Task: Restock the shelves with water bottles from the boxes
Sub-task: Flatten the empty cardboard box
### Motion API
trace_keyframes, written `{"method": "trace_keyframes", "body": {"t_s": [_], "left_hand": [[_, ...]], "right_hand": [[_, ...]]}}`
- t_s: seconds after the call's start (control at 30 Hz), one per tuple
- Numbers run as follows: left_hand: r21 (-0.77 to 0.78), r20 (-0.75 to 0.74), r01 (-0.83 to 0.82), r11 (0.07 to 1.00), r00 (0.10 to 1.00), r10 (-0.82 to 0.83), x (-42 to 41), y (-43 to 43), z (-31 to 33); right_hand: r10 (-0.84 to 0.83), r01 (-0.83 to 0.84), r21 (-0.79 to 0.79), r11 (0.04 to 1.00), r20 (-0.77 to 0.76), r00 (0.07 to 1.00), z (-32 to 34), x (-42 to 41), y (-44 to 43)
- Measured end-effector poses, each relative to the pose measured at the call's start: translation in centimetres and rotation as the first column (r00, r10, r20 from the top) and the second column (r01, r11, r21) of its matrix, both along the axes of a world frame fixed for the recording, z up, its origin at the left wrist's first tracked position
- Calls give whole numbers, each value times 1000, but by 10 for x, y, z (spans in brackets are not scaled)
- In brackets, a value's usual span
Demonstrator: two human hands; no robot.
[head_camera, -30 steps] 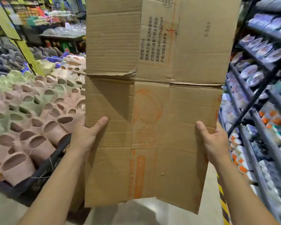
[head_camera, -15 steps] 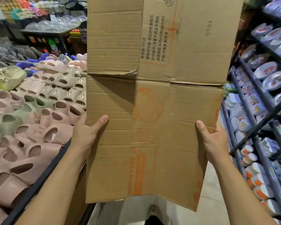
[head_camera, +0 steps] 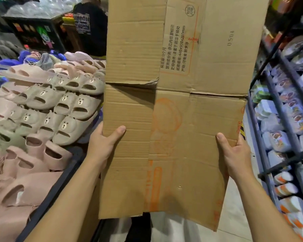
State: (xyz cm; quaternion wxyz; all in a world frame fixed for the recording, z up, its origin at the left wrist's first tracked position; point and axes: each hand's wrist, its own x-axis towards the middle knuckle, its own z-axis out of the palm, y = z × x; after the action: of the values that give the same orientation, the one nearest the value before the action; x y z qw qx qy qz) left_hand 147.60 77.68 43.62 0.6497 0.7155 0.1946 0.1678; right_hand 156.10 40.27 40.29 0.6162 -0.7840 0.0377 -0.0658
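Grip at both side edges of a flattened box (head_camera: 182, 119). Left hand (head_camera: 103, 145) curled round the left edge, thumb laid across the near face, fingers out of sight behind. Right hand (head_camera: 234, 154) the same on the right edge, set a little lower. Taken about midway down, probably to balance the tall sheet and stop a fold at the crease above the thumbs. Carried upright and face-on, lower flaps hanging free above the floor (head_camera: 234, 224), top running out of view. Printed panel and the stamp 0504 turned sideways, so likely stood on a former side wall.

Collapsed flat with nothing inside, hence judged emptied and bound for putting aside, not for unpacking. No water bottles in sight anywhere. Only blurred packets (head_camera: 276, 140) and tubs on the shelves (head_camera: 285, 119) to the right, near the box but not touching. Restocking from this box apparently done. More boxes to come or not: cannot tell.

To the left, just beside the box, slippers (head_camera: 65, 109) stacked in rows on a low display, pink and beige, some with bear faces. Beyond them a person in a black printed top (head_camera: 89, 27), partly hidden by the cardboard, next to a black carton (head_camera: 35, 32).

Narrow aisle between display and rack, view ahead mostly blocked by the sheet. Worth lowering or turning it edge-on before walking, to avoid brushing goods on either side or meeting the person unseen.
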Motion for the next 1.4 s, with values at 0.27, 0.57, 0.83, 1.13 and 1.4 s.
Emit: {"method": "trace_keyframes", "body": {"t_s": [0.27,0.57,0.83,1.13,1.4], "left_hand": [[-38,-76,86,996,993,-89,139,53,-54],[-49,-229,192,980,953,-198,262,71,-121],[-48,-369,151,987,916,-158,341,77,-208],[-116,-536,60,991,837,-113,403,105,-344],[-40,-617,76,996,782,-85,425,126,-481]], "right_hand": [[-169,161,-77,984,-97,981,-39,93,46],[-276,261,-97,960,-209,938,-101,178,61],[-233,208,-108,972,-352,906,-197,259,69],[-178,147,-102,984,-456,872,-328,337,95],[-169,111,-142,984,-518,839,-458,356,125]]}}
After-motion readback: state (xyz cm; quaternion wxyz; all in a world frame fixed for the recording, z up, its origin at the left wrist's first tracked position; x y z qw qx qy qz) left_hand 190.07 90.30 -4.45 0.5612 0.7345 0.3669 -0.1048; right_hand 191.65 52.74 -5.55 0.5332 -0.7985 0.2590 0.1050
